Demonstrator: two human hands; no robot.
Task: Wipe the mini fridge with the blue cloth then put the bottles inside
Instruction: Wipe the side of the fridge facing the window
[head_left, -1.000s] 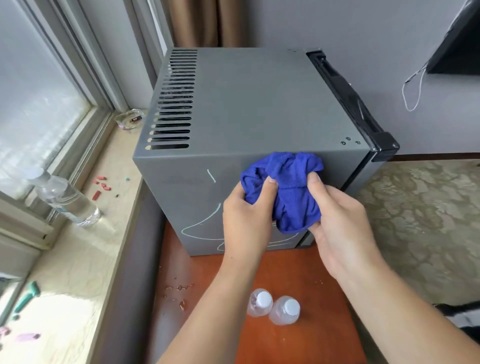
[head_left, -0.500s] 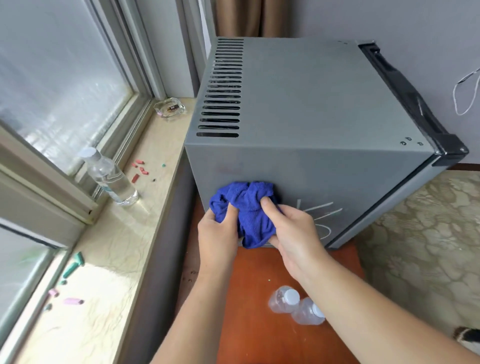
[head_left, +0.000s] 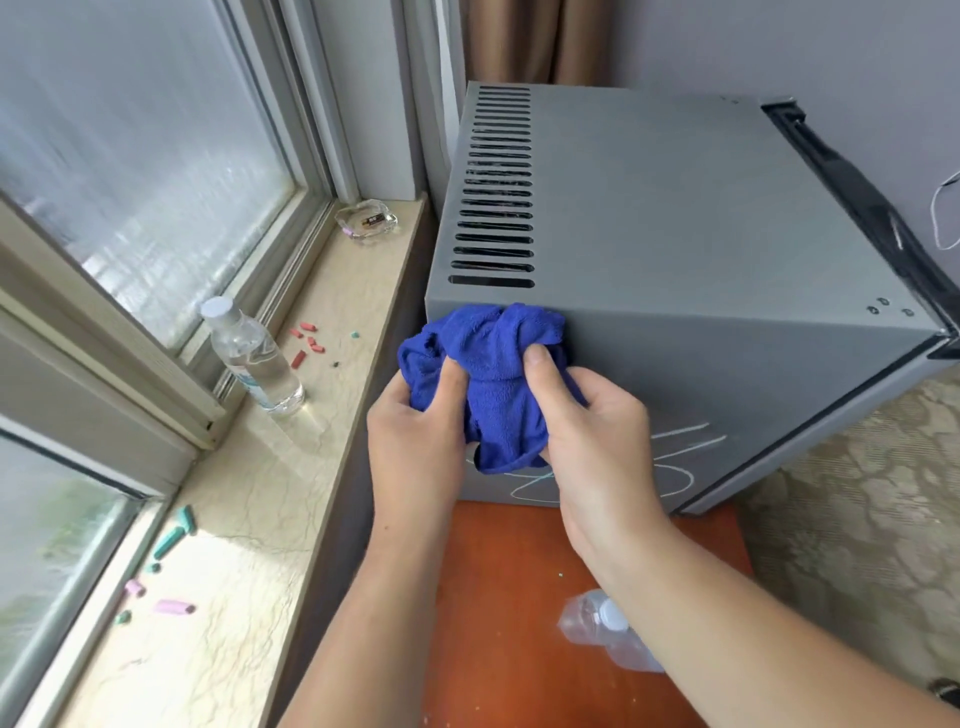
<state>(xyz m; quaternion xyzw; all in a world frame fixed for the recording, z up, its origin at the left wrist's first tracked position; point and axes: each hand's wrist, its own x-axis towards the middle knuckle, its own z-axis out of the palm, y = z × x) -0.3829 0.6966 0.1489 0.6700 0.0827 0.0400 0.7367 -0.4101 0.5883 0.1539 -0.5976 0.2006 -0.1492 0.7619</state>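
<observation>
The grey mini fridge (head_left: 675, 218) stands on an orange-brown table (head_left: 498, 613), its black door edge at the right. Both my hands grip the bunched blue cloth (head_left: 493, 364) against the fridge's near side, at its upper left corner. My left hand (head_left: 415, 441) holds the cloth's left part, and my right hand (head_left: 597, 431) holds its right part. White chalk-like scribbles (head_left: 675, 457) mark the side panel right of and below the cloth. Small clear bottles (head_left: 602, 629) with white caps lie on the table, partly hidden by my right forearm.
A marble windowsill (head_left: 249, 519) runs along the left under the window. On it stand a larger water bottle (head_left: 254, 358) and a glass ashtray (head_left: 366, 223), with scattered coloured chalk pieces (head_left: 171, 540). Patterned carpet (head_left: 857, 519) lies to the right.
Both hands and the cloth swept left across the fridge's side, dipped low, then rose to its upper left corner. The scribbles on the left part of the panel are gone.
</observation>
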